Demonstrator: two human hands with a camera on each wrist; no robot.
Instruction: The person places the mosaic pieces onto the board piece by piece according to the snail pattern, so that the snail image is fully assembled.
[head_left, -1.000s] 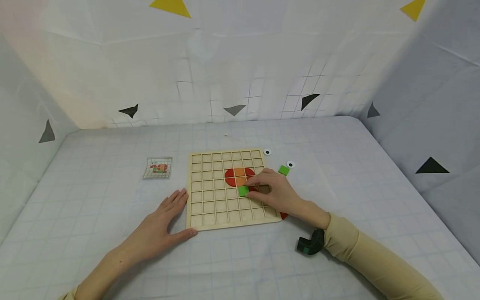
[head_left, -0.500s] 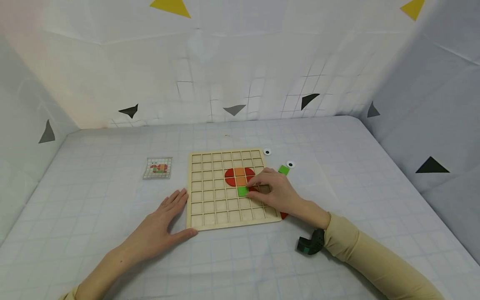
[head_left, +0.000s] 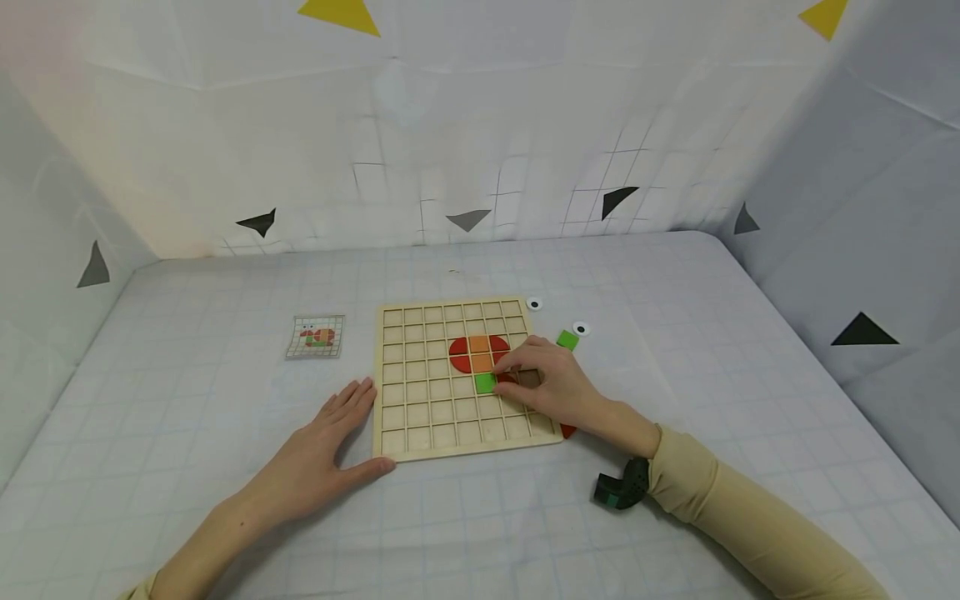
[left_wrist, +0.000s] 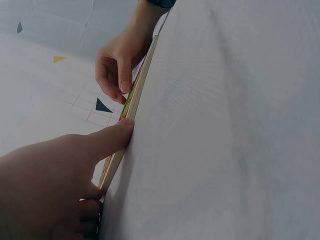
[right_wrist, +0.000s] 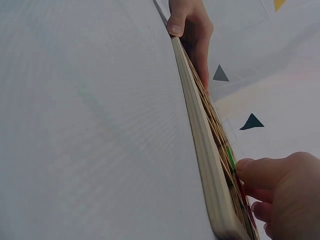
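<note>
On the table lies a square wooden grid board (head_left: 431,412). My left hand (head_left: 318,458) rests at its left edge, fingers straight and spread, the thumb touching the near left corner. Over the board's right half, my right hand (head_left: 558,383) pinches a green square tile (head_left: 485,383) at its right side, thumb and forefinger bent; the tile lies flat in a cell. Just above it are two orange square tiles (head_left: 480,362) with red quarter-round tiles (head_left: 460,363) on both sides. Another red piece shows partly under my right fingers. In the right wrist view, the thumb touches the green tile's end.
A small picture card (head_left: 315,337) lies left of the board. Beyond the right edge are two eye discs (head_left: 581,329), a loose green tile (head_left: 567,340) and a partly hidden red piece (head_left: 568,431). A black device (head_left: 624,485) sits at my right wrist.
The green tile has turned slightly and shifted left, from askew to flat and square in its cell. My right fingers moved a little with it. The left hand stays put.
</note>
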